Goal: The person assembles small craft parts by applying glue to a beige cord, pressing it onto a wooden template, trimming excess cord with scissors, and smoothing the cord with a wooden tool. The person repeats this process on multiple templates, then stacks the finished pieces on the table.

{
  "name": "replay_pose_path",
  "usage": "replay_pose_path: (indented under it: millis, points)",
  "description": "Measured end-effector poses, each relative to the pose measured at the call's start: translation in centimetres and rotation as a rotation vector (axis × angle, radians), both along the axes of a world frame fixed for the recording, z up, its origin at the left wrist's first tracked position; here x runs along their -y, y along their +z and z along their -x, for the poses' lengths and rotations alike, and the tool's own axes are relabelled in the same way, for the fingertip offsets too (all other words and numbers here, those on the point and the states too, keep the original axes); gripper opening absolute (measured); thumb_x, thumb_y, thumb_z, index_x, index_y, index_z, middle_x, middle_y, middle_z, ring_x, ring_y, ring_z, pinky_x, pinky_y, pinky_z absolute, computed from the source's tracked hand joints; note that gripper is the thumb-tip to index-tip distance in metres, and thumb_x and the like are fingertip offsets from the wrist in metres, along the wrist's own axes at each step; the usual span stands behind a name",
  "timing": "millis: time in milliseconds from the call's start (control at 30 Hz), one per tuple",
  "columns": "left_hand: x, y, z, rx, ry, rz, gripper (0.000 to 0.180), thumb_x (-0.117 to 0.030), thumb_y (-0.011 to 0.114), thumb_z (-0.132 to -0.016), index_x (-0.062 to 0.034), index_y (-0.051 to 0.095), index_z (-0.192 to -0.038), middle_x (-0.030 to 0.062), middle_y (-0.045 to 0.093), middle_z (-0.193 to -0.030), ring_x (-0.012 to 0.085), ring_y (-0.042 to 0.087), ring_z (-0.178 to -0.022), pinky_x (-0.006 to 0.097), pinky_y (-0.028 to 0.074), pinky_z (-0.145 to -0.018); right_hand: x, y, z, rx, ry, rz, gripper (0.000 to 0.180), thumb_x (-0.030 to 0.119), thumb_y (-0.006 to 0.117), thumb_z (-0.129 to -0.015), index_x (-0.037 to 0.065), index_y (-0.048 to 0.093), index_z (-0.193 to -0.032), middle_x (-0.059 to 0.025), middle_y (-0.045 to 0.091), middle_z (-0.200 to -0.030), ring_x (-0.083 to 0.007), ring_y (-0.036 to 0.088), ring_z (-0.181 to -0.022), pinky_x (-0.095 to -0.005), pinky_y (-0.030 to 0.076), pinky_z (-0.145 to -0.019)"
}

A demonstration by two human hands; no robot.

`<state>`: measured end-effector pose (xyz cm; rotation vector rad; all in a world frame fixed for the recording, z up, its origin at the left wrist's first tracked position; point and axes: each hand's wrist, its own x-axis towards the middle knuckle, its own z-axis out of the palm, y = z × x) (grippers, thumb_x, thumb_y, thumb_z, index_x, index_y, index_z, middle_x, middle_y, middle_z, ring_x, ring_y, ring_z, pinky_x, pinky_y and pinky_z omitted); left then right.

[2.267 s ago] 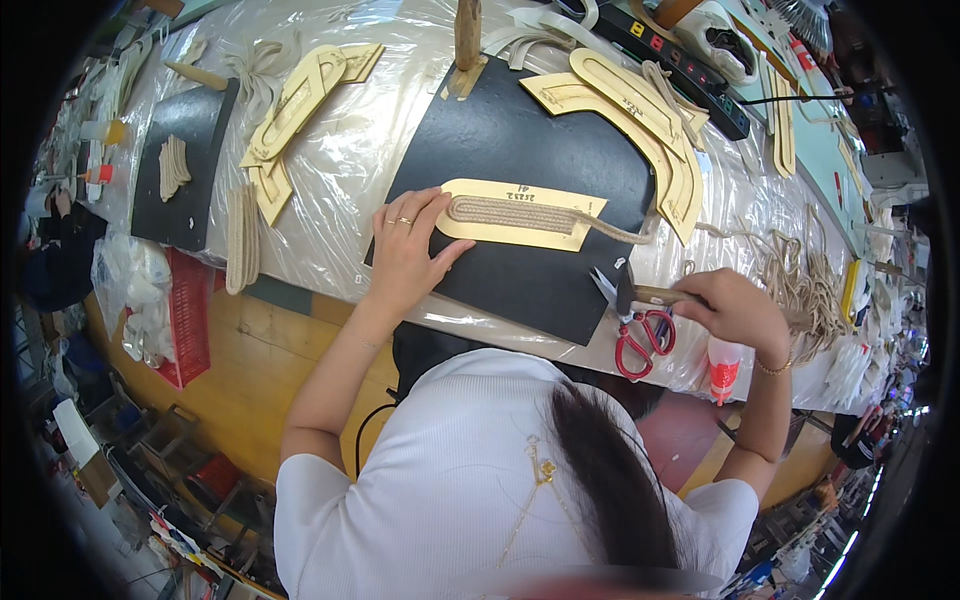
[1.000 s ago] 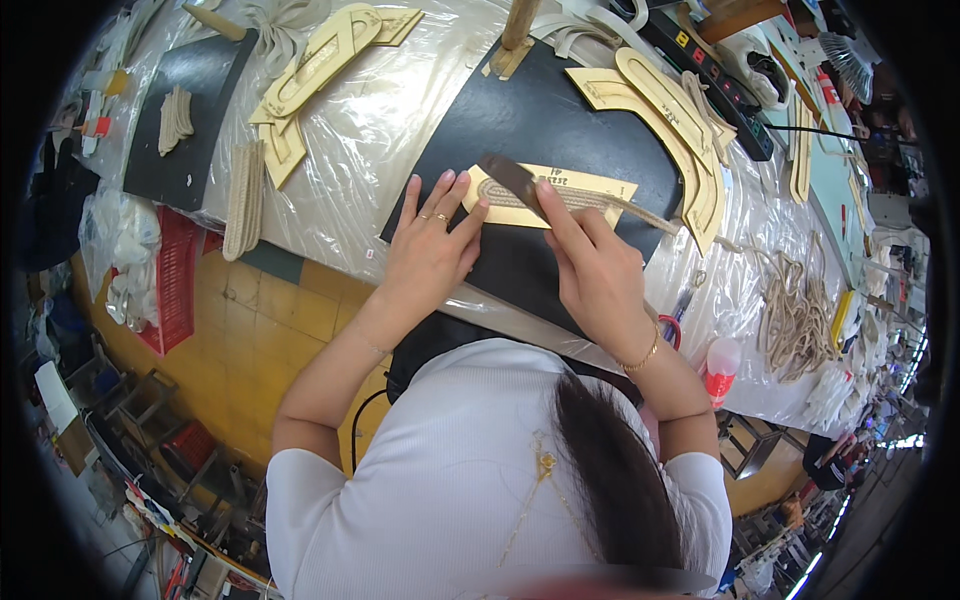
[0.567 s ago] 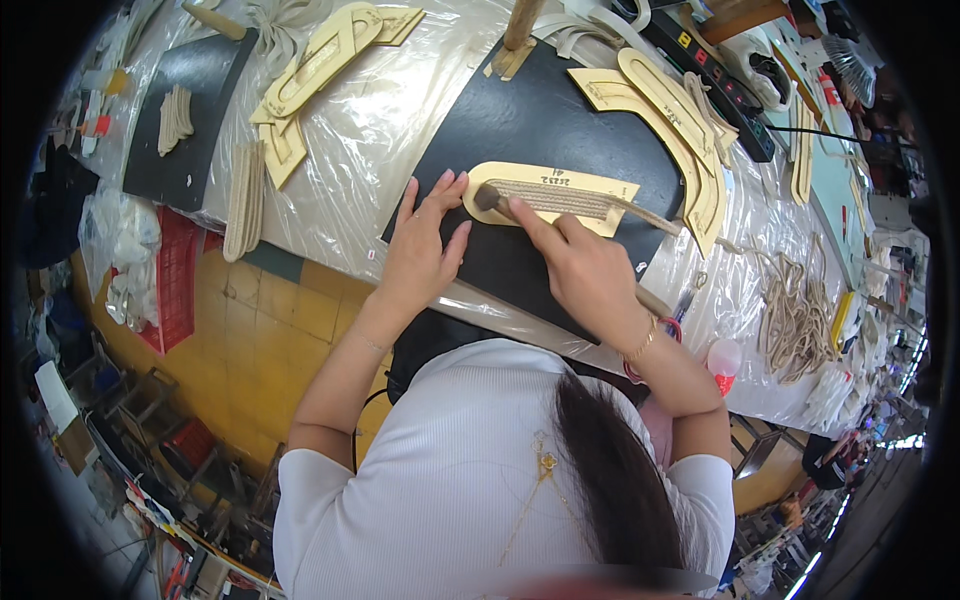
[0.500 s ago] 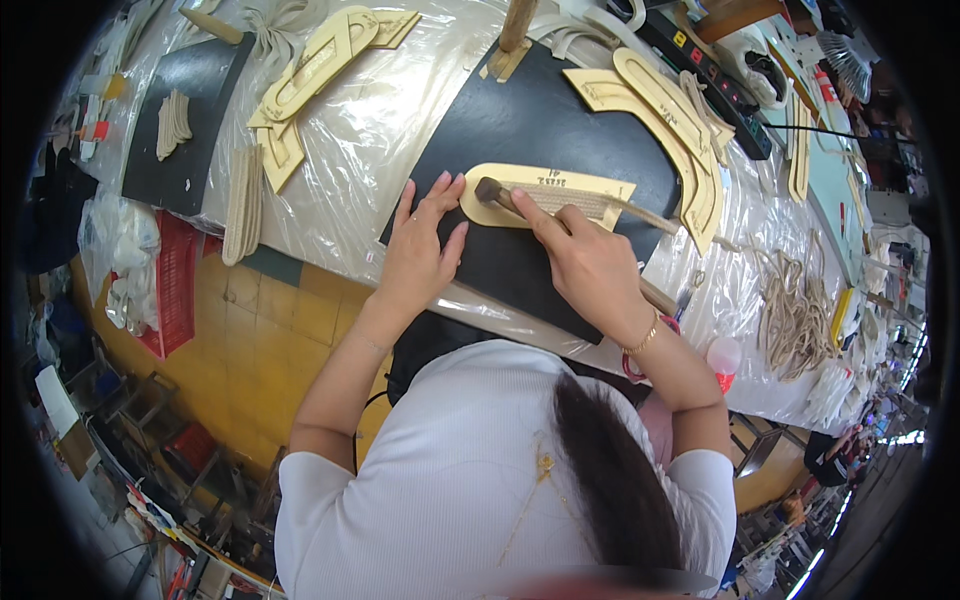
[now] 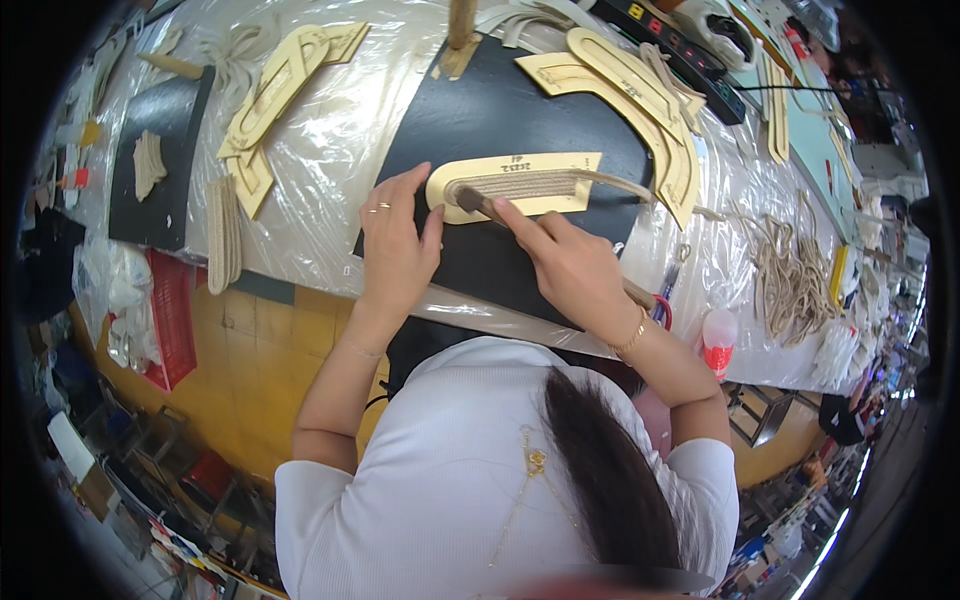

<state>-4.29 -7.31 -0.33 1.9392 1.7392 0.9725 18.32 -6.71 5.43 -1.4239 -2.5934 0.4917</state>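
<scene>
The left hand (image 5: 400, 240), fingers parted, contact unclear, is at the left end of a cream template (image 5: 550, 163) on a black board (image 5: 500, 110). Inside, coiled beige cord (image 5: 530, 186) is partly covered by a hammer (image 5: 469, 200); the right hand (image 5: 578, 268) clasps its mostly hidden handle.

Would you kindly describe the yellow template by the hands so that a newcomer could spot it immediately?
On the plastic-covered table, find the large black board. The template lies on it, left hand at its rounded end. Unlike the stacked templates, it lies singly, beige cord looped along its middle.
</scene>
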Motion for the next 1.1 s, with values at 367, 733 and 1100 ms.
replay_pose_path:
  millis: [367,733,1100]
  points:
    - [-1.5,0.1,-2.0,0.008,-0.030,0.200,0.059,-0.005,0.075,-0.082,-0.0017,0.051,-0.136,0.0164,0.058,-0.115,0.0349,0.055,-0.108,0.046,0.042,-0.096,0.0,0.2,-1.5,-0.048,-0.084,-0.016,0.062,0.008,0.066,-0.090,0.025,0.052,-0.147,-0.0066,0.062,-0.085,-0.0254,0.064,-0.062,-0.0374,0.051,-0.053]
    - [-1.9,0.0,-2.6,-0.137,-0.040,0.156,0.058,-0.015,0.081,-0.079,-0.0024,0.058,-0.131,0.0143,0.054,-0.116,0.0339,0.051,-0.107,0.045,0.040,-0.094,0.5,-0.2,-3.1,-0.303,-0.075,-0.166,0.062,0.007,0.064,-0.089,0.024,0.052,-0.147,-0.0051,0.061,-0.084,-0.0239,0.063,-0.061,-0.0357,0.052,-0.053]
    - [-2.1,-0.2,-2.5,-0.160,-0.035,0.166,0.045,-0.017,0.082,-0.079,-0.0046,0.064,-0.118,0.0139,0.054,-0.116,0.0337,0.050,-0.106,0.045,0.041,-0.094,1.4,-0.4,-5.2,0.016,-0.178,-0.042,0.062,0.008,0.067,-0.090,0.024,0.052,-0.147,-0.0048,0.058,-0.082,-0.0245,0.061,-0.060,-0.0366,0.049,-0.052]
